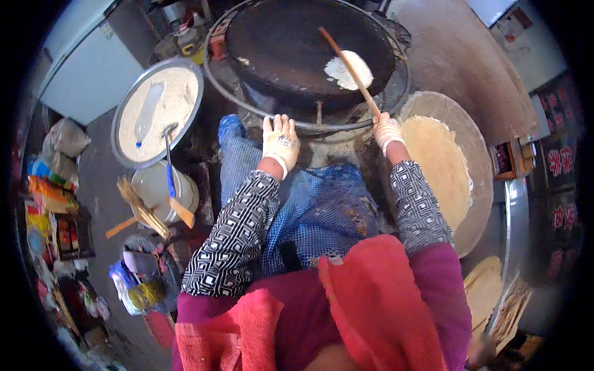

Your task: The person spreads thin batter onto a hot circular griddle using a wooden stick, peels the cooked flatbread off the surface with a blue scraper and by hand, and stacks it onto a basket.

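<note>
My right hand [387, 132], in a pale glove, is closed round the near end of a long wooden stick [350, 69]. The stick slants across a round black griddle [278, 43], over a small white patch of batter [337, 73] with an uneven edge. Whether the stick touches the batter, I cannot tell. My left hand [281, 145], gloved too, lies with its fingers stretched forward on the metal ring [247, 105] around the griddle. It holds nothing.
On the left a metal basin [119, 133] of pale batter holds a clear bottle [148, 114]. A blue-handled tool [170, 176] leans from it over a white bucket [143, 185] with a brush [133, 198]. At right, a plastic-lined round tray [481, 179] carries thin flat pancakes [436, 167].
</note>
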A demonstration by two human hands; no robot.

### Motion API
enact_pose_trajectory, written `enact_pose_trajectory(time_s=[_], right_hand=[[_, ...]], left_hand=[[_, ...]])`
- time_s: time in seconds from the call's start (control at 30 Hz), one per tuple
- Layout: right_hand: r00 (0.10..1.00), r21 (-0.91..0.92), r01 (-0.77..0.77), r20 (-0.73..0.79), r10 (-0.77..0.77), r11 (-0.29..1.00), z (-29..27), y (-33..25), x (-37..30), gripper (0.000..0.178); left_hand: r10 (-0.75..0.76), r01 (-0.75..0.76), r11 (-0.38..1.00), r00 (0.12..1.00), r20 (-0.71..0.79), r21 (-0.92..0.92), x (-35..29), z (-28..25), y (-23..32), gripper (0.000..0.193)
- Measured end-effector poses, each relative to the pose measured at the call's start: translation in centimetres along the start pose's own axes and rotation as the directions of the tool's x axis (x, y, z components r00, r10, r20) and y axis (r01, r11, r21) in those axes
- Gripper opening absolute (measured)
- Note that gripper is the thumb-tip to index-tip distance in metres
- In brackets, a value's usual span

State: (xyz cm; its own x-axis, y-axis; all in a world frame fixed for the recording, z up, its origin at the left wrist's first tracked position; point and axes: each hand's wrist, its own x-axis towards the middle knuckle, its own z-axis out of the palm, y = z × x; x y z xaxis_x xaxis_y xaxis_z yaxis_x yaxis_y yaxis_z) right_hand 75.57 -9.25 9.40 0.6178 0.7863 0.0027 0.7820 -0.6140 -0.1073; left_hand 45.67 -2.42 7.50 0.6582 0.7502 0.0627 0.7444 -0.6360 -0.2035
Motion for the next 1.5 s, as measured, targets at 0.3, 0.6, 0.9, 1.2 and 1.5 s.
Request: enact_pose_trajectory(time_s=[0.3,0.6,0.9,1.2,1.5], right_hand=[[0.987,0.013,0.122,-0.105,-0.12,0.992,1.0,0.5,0.8,0.034],[0.99,0.001,0.108,-0.088,-0.108,0.994,1.0,1.1,1.5,0.033],[0.988,-0.039,0.137,-0.069,-0.139,0.99,0.6,0.5,2.1,0.034],[0.987,-0.046,0.148,-0.063,-0.151,0.988,-0.1,-0.8,1.8,0.036],[0.977,-0.051,0.184,-0.099,-0.188,0.982,1.3,0.1,1.0,0.032]], left_hand=[[-0.078,0.079,0.996,0.996,0.036,-0.032,0.2,0.3,-1.2,0.059],[-0.152,0.154,0.982,0.988,0.031,-0.111,0.6,0.2,-2.9,0.058],[-0.217,0.222,0.972,0.973,0.073,-0.073,1.0,0.1,-5.4,0.051],[-0.272,0.294,0.95,0.945,0.18,-0.108,1.8,-0.9,-8.9,0.049],[-0.297,0.306,0.951,0.945,0.134,-0.049,2.1,-1.9,-8.5,0.062]])
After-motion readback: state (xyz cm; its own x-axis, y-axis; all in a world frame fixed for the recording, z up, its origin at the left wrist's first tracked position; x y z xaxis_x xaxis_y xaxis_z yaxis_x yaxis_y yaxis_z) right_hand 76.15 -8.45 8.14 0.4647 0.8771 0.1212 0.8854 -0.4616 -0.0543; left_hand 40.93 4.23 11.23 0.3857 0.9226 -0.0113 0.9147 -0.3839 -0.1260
